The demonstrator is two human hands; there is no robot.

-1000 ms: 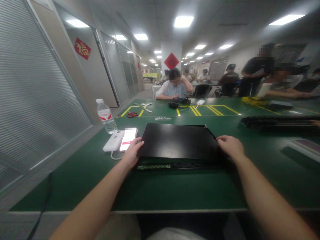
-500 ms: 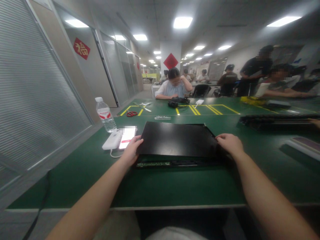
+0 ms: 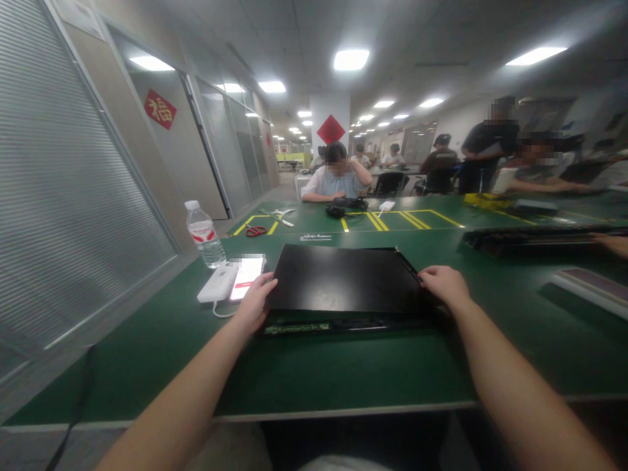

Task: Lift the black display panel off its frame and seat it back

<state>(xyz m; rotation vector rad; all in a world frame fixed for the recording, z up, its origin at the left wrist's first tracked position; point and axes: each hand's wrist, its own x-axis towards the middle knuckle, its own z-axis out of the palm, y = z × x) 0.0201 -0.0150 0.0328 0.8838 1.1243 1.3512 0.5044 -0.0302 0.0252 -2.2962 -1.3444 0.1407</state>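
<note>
A flat black panel (image 3: 343,278) lies between my hands over a shallow black frame (image 3: 383,324). Along the near edge of that frame, at its left part, runs a green circuit board strip (image 3: 297,328). The panel's near edge sits apart from the frame, so a gap shows there. My left hand (image 3: 258,297) pinches the panel's left edge, thumb on top. At the right edge, my right hand (image 3: 444,282) has its thumb and fingers closed on the panel's side; its lower fingers are in shadow, and whether they also touch the frame I cannot tell.
Left of the panel are a lit phone (image 3: 246,278), a white power bank (image 3: 216,282) with a cable and a water bottle (image 3: 205,235). Red-handled scissors (image 3: 256,231) lie farther back. Another black frame (image 3: 534,241) is at right, beside another person's hand (image 3: 611,243). Someone sits opposite.
The whole view has shifted slightly, with things sitting a little lower and farther left. Both hands keep their hold, and the panel's position over the frame looks nearly the same.
</note>
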